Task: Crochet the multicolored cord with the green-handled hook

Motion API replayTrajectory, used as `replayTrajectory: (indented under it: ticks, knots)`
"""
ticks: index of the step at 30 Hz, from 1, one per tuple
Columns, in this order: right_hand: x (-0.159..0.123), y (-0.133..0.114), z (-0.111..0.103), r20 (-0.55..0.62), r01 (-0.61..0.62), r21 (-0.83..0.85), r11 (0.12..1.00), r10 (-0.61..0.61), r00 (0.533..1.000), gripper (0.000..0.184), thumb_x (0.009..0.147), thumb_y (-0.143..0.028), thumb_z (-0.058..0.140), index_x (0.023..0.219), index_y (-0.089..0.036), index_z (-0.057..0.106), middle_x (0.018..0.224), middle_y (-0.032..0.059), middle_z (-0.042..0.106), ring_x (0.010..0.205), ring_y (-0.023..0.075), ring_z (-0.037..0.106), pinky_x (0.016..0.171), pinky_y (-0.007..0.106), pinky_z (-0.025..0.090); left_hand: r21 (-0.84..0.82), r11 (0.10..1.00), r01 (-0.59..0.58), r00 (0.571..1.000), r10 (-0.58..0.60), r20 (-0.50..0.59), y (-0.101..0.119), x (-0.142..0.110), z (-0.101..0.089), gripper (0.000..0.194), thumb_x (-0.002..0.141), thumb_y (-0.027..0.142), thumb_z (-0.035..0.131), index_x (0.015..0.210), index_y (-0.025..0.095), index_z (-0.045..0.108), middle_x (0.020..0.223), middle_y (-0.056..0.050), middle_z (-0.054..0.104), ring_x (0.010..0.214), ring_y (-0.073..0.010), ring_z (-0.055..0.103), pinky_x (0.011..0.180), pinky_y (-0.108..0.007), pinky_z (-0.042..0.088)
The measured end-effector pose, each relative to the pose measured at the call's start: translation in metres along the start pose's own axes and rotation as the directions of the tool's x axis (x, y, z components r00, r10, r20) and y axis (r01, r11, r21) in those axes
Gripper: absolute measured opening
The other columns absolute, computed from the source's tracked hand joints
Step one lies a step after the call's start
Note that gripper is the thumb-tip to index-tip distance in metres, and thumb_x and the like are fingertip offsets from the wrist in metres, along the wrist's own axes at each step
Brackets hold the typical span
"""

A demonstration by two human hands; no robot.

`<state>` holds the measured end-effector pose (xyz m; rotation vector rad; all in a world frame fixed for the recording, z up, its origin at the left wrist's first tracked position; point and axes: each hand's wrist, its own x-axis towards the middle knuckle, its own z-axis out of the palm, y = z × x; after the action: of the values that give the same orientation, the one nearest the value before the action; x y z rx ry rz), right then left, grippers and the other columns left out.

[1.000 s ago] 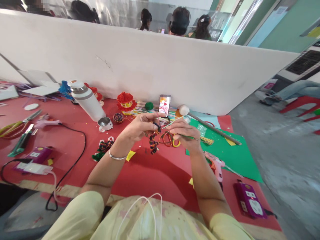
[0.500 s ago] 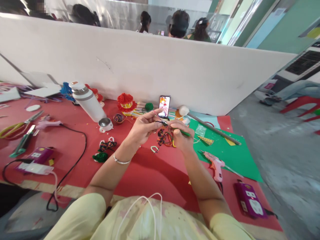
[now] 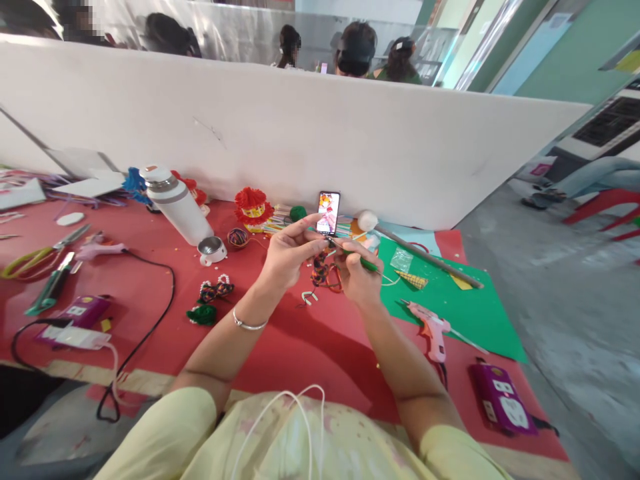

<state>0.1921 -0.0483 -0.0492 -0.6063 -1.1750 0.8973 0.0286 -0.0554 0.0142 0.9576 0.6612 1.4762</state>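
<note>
My left hand (image 3: 287,257) and my right hand (image 3: 357,273) meet above the red table (image 3: 280,347). The left fingers pinch the top of a twisted cord of black, orange and red yarn (image 3: 320,272), which hangs between the hands. The right hand is closed round a thin green stick (image 3: 369,265) that points toward the left fingertips. A small white loop (image 3: 309,297) lies on the table just below the hands. A phone (image 3: 329,212) stands lit against the white partition behind them.
A white flask (image 3: 173,203) and its metal cup (image 3: 211,249) stand at the left. A pink glue gun (image 3: 433,330) lies at the edge of the green sheet (image 3: 460,313). A purple power strip (image 3: 503,397) lies at the right, scissors (image 3: 35,253) and cables at the left.
Both hands have drawn closer together and slightly toward the phone. The hanging cord has been gathered up between them; the small white loop now lies uncovered on the table.
</note>
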Motion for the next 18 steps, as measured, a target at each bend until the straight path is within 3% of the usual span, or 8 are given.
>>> replayTrajectory:
  ticks: [10,18]
  knots:
    - [-0.002,0.007,0.001,0.048,0.193,-0.036,0.981,-0.191,0.98,0.02,0.096,-0.051,0.076,0.11,-0.037,0.083,0.116,0.0003,0.087,0.114,0.0231,0.082,0.105,0.046,0.066,-0.109,0.981,0.16,0.987,-0.161,0.001,-0.003,-0.001,0.005,0.051,0.061,0.019,0.096,0.11,0.024,0.086,0.066,0.005,0.068,0.055,-0.006,0.056,0.048,-0.018,0.04]
    - [0.024,-0.01,-0.018,0.287,0.431,-0.153,0.889,-0.377,0.881,0.02,0.092,-0.046,0.082,0.111,-0.041,0.085,0.11,0.0,0.089,0.1,0.0244,0.083,0.091,0.047,0.067,-0.025,0.982,0.188,0.982,-0.189,-0.017,0.005,0.002,-0.002,0.054,0.059,0.018,0.096,0.112,0.021,0.085,0.065,0.005,0.07,0.049,-0.0057,0.054,0.045,-0.019,0.038]
